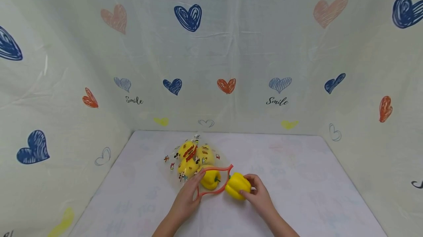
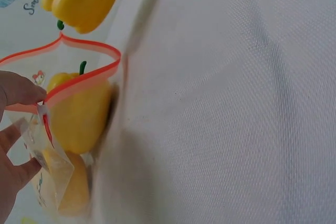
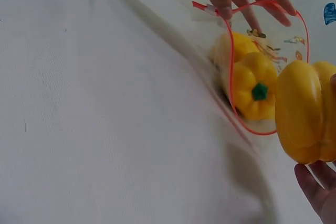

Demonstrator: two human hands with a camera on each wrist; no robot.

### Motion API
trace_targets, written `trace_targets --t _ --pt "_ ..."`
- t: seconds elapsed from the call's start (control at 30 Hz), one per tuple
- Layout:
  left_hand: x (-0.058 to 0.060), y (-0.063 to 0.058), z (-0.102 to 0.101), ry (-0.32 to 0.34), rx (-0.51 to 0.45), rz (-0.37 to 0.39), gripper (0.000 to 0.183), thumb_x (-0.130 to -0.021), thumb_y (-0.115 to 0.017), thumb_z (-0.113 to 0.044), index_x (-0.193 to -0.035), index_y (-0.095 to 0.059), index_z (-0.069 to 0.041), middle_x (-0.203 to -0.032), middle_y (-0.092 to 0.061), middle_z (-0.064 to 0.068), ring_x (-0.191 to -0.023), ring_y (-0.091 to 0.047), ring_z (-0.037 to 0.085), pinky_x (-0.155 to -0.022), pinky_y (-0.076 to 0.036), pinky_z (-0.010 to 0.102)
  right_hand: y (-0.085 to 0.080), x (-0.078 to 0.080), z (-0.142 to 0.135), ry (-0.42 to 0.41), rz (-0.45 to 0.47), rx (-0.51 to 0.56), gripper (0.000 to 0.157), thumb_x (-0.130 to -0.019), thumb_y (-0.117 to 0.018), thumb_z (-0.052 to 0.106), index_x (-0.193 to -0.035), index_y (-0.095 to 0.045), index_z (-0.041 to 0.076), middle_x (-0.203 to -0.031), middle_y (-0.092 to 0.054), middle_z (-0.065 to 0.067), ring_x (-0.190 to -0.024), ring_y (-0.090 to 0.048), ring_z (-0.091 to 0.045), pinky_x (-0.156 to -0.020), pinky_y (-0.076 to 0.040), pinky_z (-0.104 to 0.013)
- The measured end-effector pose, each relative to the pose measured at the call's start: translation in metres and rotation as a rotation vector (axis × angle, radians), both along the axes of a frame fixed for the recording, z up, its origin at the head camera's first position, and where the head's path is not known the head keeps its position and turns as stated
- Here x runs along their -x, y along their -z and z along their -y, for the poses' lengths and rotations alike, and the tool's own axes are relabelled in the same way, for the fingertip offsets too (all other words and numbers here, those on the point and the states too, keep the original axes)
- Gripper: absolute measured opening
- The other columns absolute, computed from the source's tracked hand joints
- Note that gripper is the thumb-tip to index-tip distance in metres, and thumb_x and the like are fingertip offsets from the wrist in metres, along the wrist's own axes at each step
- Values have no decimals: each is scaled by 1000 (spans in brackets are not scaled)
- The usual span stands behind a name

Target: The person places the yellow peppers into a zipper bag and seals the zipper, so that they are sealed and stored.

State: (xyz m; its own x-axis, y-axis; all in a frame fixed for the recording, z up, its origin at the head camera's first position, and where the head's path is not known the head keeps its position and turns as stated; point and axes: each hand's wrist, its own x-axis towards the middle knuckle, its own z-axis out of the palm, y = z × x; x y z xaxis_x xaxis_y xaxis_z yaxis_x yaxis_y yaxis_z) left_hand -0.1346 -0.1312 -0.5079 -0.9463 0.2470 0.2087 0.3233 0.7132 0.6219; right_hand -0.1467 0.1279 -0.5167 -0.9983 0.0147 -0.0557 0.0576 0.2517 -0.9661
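Note:
A clear zip bag point(image 1: 178, 156) with cartoon prints and a red zip rim point(image 2: 107, 69) lies on the table, its mouth spread wide toward me. Several yellow items are inside; nearest the mouth is a yellow bell pepper point(image 3: 254, 85) with a green stem. My left hand point(image 1: 188, 194) pinches the left side of the rim between thumb and fingers. In my right hand point(image 1: 261, 193) is another yellow bell pepper point(image 1: 238, 186), gripped between thumb and fingers, stem toward the bag. It hangs just right of the mouth, overlapping the rim's edge in the head view.
A white cloth covers the table point(image 1: 297, 178). Behind it and on both sides hang pale curtains point(image 1: 251, 46) printed with hearts and the word Smile.

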Motion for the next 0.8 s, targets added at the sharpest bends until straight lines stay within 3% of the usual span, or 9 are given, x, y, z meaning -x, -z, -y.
trace_targets --t 0.33,0.57,0.8 --pt "-1 2 -1 -5 3 -11 89 -78 -75 8 -151 -37 -25 -152 -39 -3 -136 -41 24 -105 -41 46 3 -2 17 -71 17 23 49 -78 -80 12 -121 -55 6 -119 -60 -6 -102 -54 -23 -82 -51 -28" --pt "-1 1 -1 -11 -3 0 86 -78 -76 7 -150 -40 -22 -153 -38 -4 -137 -39 24 -105 -40 46 5 -3 24 -141 -14 5 49 -78 -79 15 -120 -56 4 -116 -60 -7 -102 -54 -24 -80 -51 -27" --pt "0 0 -1 -10 -2 -6 86 -78 -77 6 -150 -39 -23 -153 -38 -4 -137 -39 25 -105 -40 46 7 -3 29 -200 13 -22 49 -79 -80 19 -120 -57 5 -117 -60 -6 -103 -53 -23 -84 -50 -31"
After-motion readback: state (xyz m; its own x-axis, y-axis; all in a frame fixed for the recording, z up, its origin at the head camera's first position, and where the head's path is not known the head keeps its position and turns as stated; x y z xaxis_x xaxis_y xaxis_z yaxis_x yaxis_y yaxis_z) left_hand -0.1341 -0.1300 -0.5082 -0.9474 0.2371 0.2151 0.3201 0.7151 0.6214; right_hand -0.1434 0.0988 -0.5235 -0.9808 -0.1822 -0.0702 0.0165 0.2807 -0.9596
